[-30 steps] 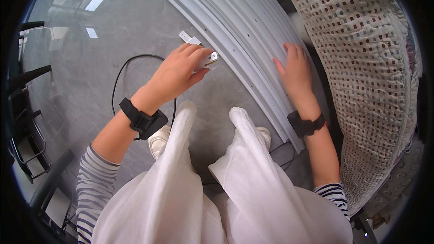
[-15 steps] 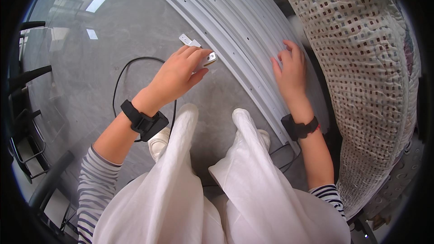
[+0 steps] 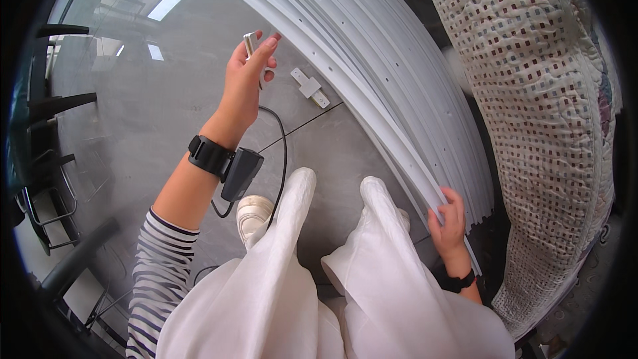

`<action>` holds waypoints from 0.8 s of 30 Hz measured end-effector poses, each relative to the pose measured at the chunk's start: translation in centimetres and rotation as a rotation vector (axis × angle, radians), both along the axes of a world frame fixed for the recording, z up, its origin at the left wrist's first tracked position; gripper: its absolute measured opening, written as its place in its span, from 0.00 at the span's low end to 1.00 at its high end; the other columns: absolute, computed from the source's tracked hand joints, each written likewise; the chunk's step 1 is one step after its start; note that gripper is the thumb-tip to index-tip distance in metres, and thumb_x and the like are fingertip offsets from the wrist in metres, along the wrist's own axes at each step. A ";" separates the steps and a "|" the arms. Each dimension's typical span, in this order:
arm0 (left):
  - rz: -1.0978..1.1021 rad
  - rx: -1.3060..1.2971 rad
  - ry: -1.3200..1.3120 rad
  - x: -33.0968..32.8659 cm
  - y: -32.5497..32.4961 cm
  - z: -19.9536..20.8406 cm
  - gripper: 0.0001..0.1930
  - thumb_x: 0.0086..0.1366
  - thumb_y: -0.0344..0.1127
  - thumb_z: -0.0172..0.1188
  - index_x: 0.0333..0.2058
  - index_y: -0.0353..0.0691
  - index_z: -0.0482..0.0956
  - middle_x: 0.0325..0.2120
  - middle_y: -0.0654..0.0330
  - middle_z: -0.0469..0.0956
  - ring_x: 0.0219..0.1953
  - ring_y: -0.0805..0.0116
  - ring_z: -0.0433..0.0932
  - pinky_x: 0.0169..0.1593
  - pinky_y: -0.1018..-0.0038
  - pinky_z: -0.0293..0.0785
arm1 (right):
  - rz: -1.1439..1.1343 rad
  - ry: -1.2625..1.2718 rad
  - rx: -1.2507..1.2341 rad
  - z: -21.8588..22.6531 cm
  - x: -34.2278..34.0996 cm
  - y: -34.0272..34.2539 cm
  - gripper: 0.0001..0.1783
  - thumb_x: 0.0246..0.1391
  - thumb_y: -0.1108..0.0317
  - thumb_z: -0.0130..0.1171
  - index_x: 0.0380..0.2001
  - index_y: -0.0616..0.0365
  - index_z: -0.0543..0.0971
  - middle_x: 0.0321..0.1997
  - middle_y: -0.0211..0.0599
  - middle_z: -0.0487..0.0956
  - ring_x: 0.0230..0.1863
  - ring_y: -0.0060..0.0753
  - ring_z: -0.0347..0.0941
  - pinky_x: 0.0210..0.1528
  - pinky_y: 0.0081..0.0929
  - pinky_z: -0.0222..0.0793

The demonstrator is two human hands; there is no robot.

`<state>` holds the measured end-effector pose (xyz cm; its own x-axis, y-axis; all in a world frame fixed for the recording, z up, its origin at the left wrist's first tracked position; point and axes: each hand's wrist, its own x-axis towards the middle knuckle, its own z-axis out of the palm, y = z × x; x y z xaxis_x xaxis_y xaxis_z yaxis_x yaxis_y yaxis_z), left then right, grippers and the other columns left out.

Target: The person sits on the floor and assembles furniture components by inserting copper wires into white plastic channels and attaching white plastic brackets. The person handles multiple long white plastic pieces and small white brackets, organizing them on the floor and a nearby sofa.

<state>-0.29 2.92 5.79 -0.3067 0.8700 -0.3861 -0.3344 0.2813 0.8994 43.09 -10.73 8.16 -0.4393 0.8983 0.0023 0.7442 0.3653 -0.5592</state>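
My left hand (image 3: 242,86) is closed around a small white connector piece (image 3: 250,44), raised over the grey floor left of the rails. Part of that piece is hidden by the fingers. A matching white connector (image 3: 310,88), stepped in outline with a small end plate, lies on the floor to the right of this hand. Down at the right, my right hand (image 3: 452,229) grips the near end of a long white rail (image 3: 395,129) with small holes along it. This rail sits at a slight angle along the left side of a stack of similar rails (image 3: 405,73).
A quilted, checked cover (image 3: 531,93) hangs over a bulky piece at the right. Dark chair legs (image 3: 63,103) stand along the left edge. A black cable (image 3: 282,139) loops beside my left wrist, near my white shoe (image 3: 253,215).
My left hand has lifted one connector off the floor, moving left and away. My right hand has come nearer to me and taken a rail's end, and that rail has shifted from the stack.
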 end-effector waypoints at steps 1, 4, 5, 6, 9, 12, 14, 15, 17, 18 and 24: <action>0.039 0.002 -0.038 -1.0 0.4 -0.6 0.23 0.69 0.43 0.58 0.56 0.33 0.73 0.44 0.63 0.76 0.33 0.81 0.67 0.35 0.81 0.63 | 0.011 -0.013 -0.027 0.1 1.3 -1.4 0.16 0.46 0.79 0.66 0.33 0.61 0.68 0.54 0.57 0.74 0.48 0.62 0.75 0.47 0.45 0.74; 0.143 -0.020 -0.176 -2.5 0.7 -1.3 0.17 0.68 0.42 0.61 0.49 0.37 0.75 0.36 0.68 0.73 0.32 0.80 0.67 0.34 0.80 0.63 | 0.047 -0.050 -0.009 -0.7 5.6 -6.0 0.19 0.44 0.78 0.68 0.34 0.60 0.67 0.53 0.57 0.74 0.48 0.62 0.75 0.47 0.46 0.74; 0.182 -0.019 -0.190 -3.1 0.3 -2.1 0.16 0.67 0.43 0.62 0.46 0.40 0.75 0.35 0.69 0.73 0.32 0.80 0.68 0.34 0.79 0.63 | 0.051 -0.074 -0.022 -1.0 6.9 -7.1 0.20 0.43 0.78 0.69 0.34 0.60 0.66 0.53 0.56 0.74 0.48 0.62 0.75 0.47 0.46 0.74; 0.210 -0.016 -0.206 -3.1 0.2 -2.4 0.14 0.66 0.43 0.64 0.43 0.42 0.75 0.34 0.69 0.72 0.32 0.80 0.69 0.34 0.79 0.64 | 0.045 -0.100 -0.033 -1.3 8.4 -8.5 0.21 0.43 0.78 0.69 0.35 0.59 0.66 0.52 0.56 0.74 0.48 0.61 0.75 0.46 0.45 0.74; 0.080 -0.053 -0.005 -1.3 -0.6 -1.2 0.16 0.66 0.41 0.64 0.47 0.39 0.75 0.32 0.69 0.73 0.31 0.80 0.69 0.33 0.80 0.63 | -0.100 -0.192 -0.057 -2.5 12.0 -11.6 0.23 0.42 0.78 0.70 0.37 0.59 0.65 0.51 0.55 0.74 0.47 0.59 0.75 0.46 0.44 0.74; -0.065 -0.074 -0.032 1.2 -2.4 -1.2 0.18 0.65 0.38 0.65 0.49 0.36 0.75 0.29 0.69 0.73 0.29 0.80 0.69 0.31 0.80 0.63 | -0.248 -0.352 -0.120 -2.9 11.9 -11.6 0.27 0.42 0.76 0.69 0.44 0.62 0.66 0.49 0.55 0.75 0.47 0.60 0.74 0.49 0.45 0.72; -0.136 -0.122 -0.060 3.5 -3.1 -0.1 0.16 0.66 0.36 0.65 0.48 0.38 0.75 0.27 0.69 0.73 0.27 0.80 0.68 0.31 0.80 0.63 | -0.301 -0.482 -0.198 -2.2 9.8 -9.9 0.29 0.43 0.74 0.69 0.47 0.63 0.66 0.48 0.56 0.75 0.48 0.62 0.74 0.49 0.47 0.72; -0.171 -0.150 -0.057 4.8 -3.5 0.5 0.15 0.66 0.36 0.65 0.48 0.38 0.75 0.28 0.69 0.72 0.27 0.80 0.68 0.31 0.80 0.62 | -0.268 -0.445 -0.163 -2.4 8.8 -9.3 0.32 0.43 0.72 0.68 0.52 0.64 0.67 0.47 0.56 0.76 0.48 0.62 0.74 0.48 0.47 0.72; -0.291 -0.192 -0.038 6.3 -4.4 1.0 0.15 0.66 0.37 0.65 0.48 0.39 0.75 0.27 0.70 0.71 0.27 0.82 0.67 0.31 0.81 0.61 | -0.286 -0.281 -0.245 -1.6 4.6 -6.2 0.31 0.43 0.73 0.67 0.52 0.63 0.68 0.46 0.54 0.77 0.47 0.60 0.76 0.48 0.46 0.73; -0.379 -0.210 -0.005 7.0 -5.0 1.2 0.16 0.66 0.37 0.65 0.48 0.39 0.74 0.29 0.69 0.72 0.28 0.81 0.67 0.33 0.80 0.63 | -0.251 -0.220 -0.229 -0.9 2.1 -4.4 0.29 0.44 0.73 0.67 0.51 0.63 0.69 0.45 0.53 0.77 0.46 0.59 0.76 0.47 0.45 0.73; -0.813 -0.106 0.092 9.6 -8.3 2.8 0.23 0.64 0.36 0.65 0.55 0.37 0.72 0.37 0.64 0.72 0.40 0.75 0.70 0.43 0.76 0.69 | -0.080 0.055 -0.236 1.0 -8.7 3.1 0.27 0.46 0.74 0.66 0.51 0.61 0.72 0.44 0.50 0.78 0.44 0.55 0.78 0.44 0.42 0.75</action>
